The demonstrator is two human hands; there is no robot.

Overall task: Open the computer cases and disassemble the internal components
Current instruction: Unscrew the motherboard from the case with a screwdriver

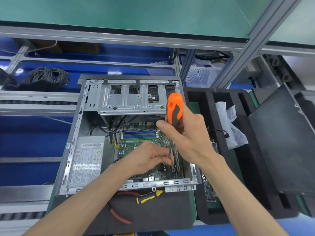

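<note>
Both hands grip the screwdriver (174, 109) (left (150, 158) pinching shaft, right (185, 133) clasping handle) over the motherboard (136, 145).

- We see a dark counter (170, 212) carrying the open computer case (81, 126).
- Near us lie red-handled pliers (117, 215) and a yellow-handled tool (146, 198).

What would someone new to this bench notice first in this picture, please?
The bright orange screwdriver stands out at once, gripped upright by the right hand over the open computer case at centre. Just below, the left hand pinches its thin shaft near the green motherboard. The silver power supply fills the case's lower left corner, and yellow-handled pliers lie on the dark mat in front.
</note>
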